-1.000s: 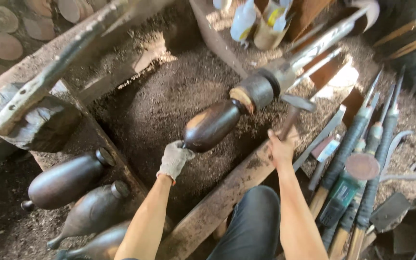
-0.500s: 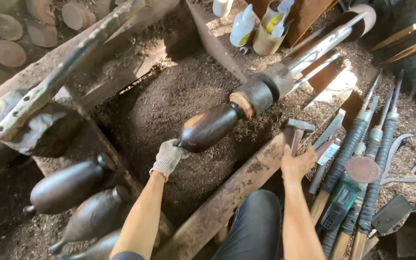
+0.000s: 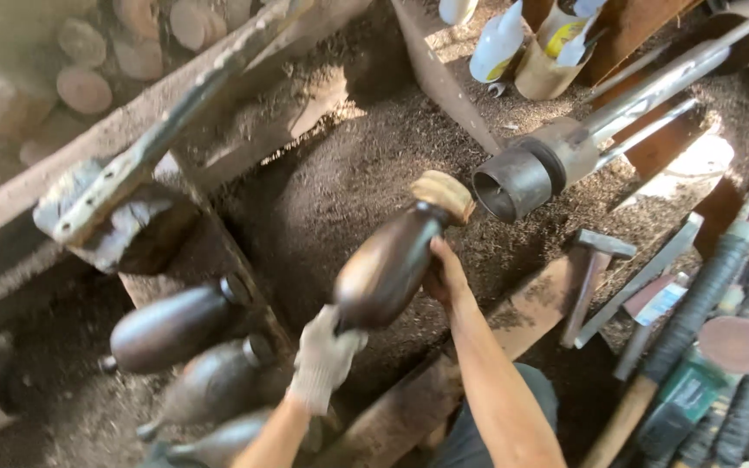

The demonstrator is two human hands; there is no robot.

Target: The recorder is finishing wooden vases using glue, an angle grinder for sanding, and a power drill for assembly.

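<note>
Dark polished wood, a bottle-shaped turned piece (image 3: 389,264), sits lifted just in front of the metal chuck (image 3: 517,179). My gloved left hand (image 3: 322,357) cups its rounded base; my bare right hand (image 3: 446,279) wraps the narrower neck. I judge it heavy, stiff and slick, so grip both ends.

Lowest dark vase (image 3: 218,444) cut by the bottom edge (motion-blurred) — chisel handles (image 3: 704,303) too.

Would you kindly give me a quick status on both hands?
Gloved left hand under dark wooden vase. Bare right hand beside it. Vase off lathe socket.
</note>
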